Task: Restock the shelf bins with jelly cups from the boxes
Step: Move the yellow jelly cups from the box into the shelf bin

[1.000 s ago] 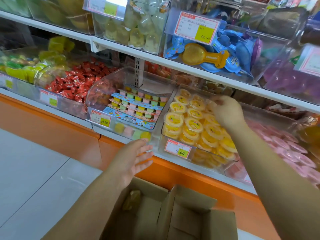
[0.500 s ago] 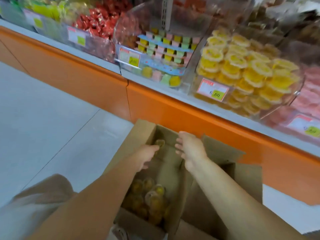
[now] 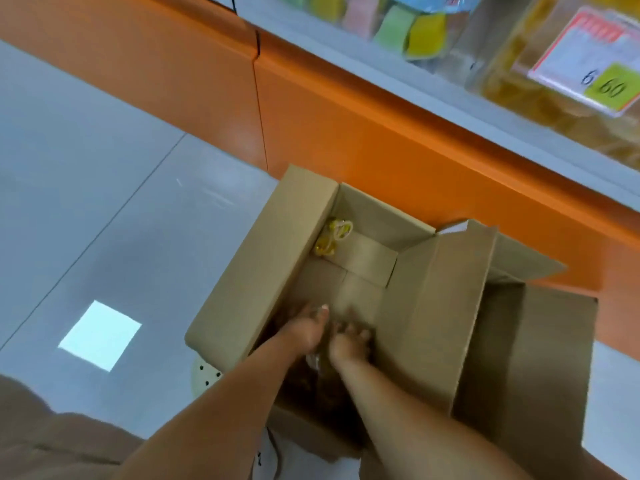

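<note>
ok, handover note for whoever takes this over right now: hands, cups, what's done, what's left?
Left hand: down in the open cardboard box, near end; grip unclear from blur.
Right hand: beside it in the box; grip unclear too.
Jelly cups: dim pile between the forearms; one yellow cup in the far left corner.
Shelf bin with the 6.60 tag already holds yellow cups.
Left: lift the cups out and load the bin.
</note>
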The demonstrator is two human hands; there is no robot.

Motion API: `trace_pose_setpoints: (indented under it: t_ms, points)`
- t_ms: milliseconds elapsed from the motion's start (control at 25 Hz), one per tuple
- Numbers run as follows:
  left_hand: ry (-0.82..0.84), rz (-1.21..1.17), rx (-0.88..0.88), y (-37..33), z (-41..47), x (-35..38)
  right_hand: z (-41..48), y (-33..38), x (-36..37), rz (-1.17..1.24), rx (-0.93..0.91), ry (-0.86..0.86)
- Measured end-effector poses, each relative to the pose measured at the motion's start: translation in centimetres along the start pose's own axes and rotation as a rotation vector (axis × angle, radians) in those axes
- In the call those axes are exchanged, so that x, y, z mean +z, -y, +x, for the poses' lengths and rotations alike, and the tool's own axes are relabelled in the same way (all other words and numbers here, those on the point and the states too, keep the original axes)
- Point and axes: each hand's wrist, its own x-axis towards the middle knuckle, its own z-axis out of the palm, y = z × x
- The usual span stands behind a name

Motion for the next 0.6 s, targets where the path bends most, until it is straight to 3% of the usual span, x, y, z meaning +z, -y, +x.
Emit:
trace_pose_setpoints:
  t_ms: [80,360,600]
  points:
    - [0.014,0.043,0.023,-0.1,0.5,0.0,-0.9,-0.9,1.0,-0.175,-0.055,-0.023]
    - [0.053,-0.075,-0.030,-0.9,1.6,-1.0,1.0,0.1,-0.7,0.441,0.161,0.092]
    - [0.064,-0.127,-0.060,-0.2,2.9,-0.6,0.7,0.3,-1.0,0.627,0.218,0.223]
